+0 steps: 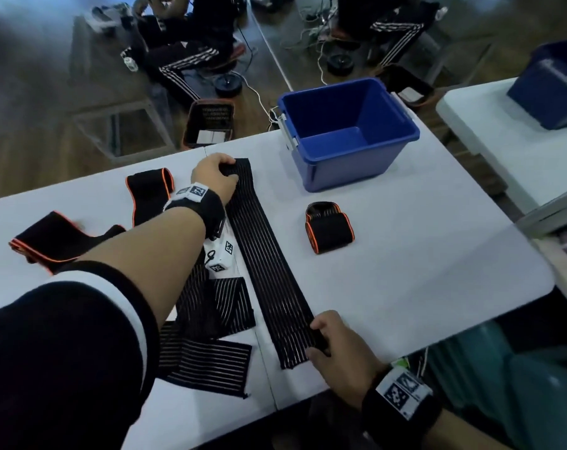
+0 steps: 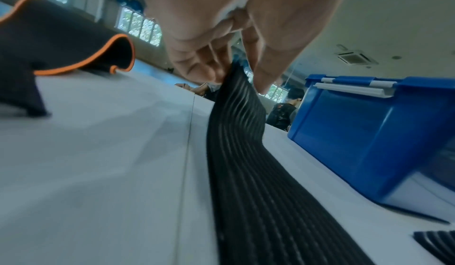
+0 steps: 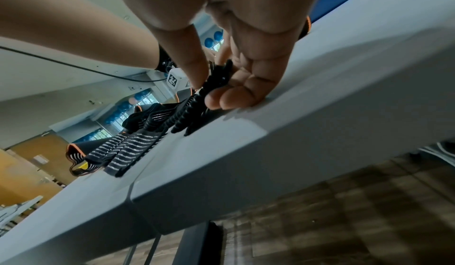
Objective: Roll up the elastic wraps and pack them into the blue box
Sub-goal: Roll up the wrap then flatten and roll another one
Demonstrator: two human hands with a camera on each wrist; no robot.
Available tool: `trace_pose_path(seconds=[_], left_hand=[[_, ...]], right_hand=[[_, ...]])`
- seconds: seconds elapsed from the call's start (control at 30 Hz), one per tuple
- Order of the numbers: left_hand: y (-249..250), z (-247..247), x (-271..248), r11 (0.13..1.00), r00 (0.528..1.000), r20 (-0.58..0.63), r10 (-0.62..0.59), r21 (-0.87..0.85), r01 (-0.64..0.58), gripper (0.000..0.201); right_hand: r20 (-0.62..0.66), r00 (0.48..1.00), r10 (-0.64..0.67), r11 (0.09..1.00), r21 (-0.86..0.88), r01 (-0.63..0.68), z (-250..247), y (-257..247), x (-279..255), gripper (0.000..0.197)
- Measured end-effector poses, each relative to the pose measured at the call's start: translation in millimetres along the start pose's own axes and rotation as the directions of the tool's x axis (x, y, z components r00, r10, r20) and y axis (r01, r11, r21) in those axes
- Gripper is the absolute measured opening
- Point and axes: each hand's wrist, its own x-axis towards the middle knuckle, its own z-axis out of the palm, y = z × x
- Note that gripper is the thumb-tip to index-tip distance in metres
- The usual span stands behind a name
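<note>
A long black striped elastic wrap [image 1: 269, 264] lies stretched flat across the white table [image 1: 421, 271]. My left hand [image 1: 215, 175] pinches its far end [image 2: 236, 86], lifting it slightly off the table. My right hand [image 1: 332, 339] pinches its near end [image 3: 211, 86] by the table's front edge. The blue box [image 1: 350, 131] stands empty at the far side, right of the left hand [image 2: 369, 133]. One rolled black wrap with orange trim [image 1: 329, 227] sits between the strip and the box.
Two more striped wraps [image 1: 210, 339] lie loose under my left forearm. Black orange-edged wraps [image 1: 148, 193] [image 1: 48, 238] lie at the left. A second table with a dark blue box [image 1: 548, 89] stands at the right. Beyond the table a person sits among cables.
</note>
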Motion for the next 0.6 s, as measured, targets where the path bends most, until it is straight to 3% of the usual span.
trace_pose_path(seconds=[0.13,0.23,0.4,0.53,0.6], left_hand=[[-1.4,-12.4,-12.0,0.983,0.997,-0.002,0.072,0.170,-0.071,0.025],[-1.3,-25.1,-54.7,0.967,0.980,0.076,0.184,0.163,-0.194,0.021],[-31.2,-29.5,-174.0,0.907,0.883,0.333,0.330,0.149,-0.395,0.018],[-60.3,-13.4,-254.5,0.870,0.812,0.487,0.321,0.188,-0.456,0.028],[-70.8,-10.5,-271.0,0.863,0.811,0.505,0.296,0.223,-0.454,0.028]], right_hand=[[0.051,0.999,-0.011,1.000,-0.004,0.011,-1.3,-2.6,0.1,0.058],[0.083,0.996,-0.035,0.999,-0.007,0.036,-8.2,-3.1,0.7,0.064],[0.058,0.997,-0.048,0.999,0.011,0.048,-26.5,0.8,10.7,0.067],[0.065,0.996,-0.068,0.998,0.011,0.067,-28.5,6.8,13.8,0.055],[0.076,0.992,-0.096,0.995,0.003,0.096,-25.2,10.5,12.0,0.047]])
